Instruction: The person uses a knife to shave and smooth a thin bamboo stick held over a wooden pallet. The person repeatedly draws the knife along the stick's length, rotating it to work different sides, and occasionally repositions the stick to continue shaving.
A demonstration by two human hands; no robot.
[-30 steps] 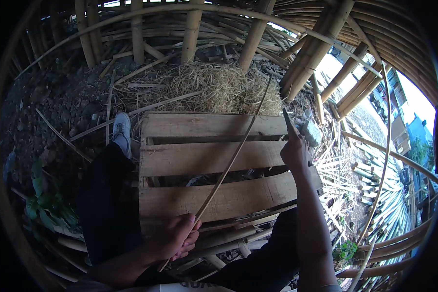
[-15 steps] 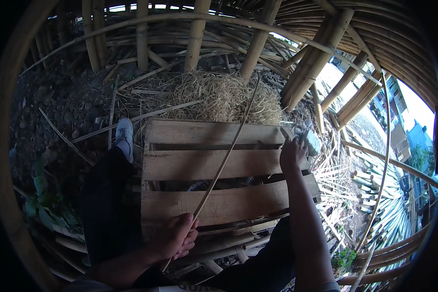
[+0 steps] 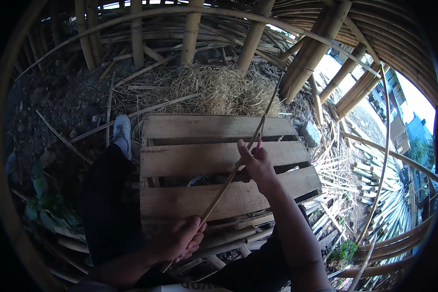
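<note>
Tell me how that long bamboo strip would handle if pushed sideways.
The bamboo strip is probably light, being so thin for its length. It would likely flex rather than flop, since it is slender yet runs nearly straight beyond the right hand.

Two hands [image 3: 182, 238], one thin strip [image 3: 219, 194], seemingly one blade [image 3: 262, 127], three broad slats [image 3: 190, 159], one shoe [image 3: 122, 125]

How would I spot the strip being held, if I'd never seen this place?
Find the slatted wooden platform in mid-picture. Slanting across it, from the closed left hand up past the right hand toward the heap of pale shavings, is the thin strip. Unlike the broad slats beneath, it is stick-narrow and crosses them diagonally.
</note>
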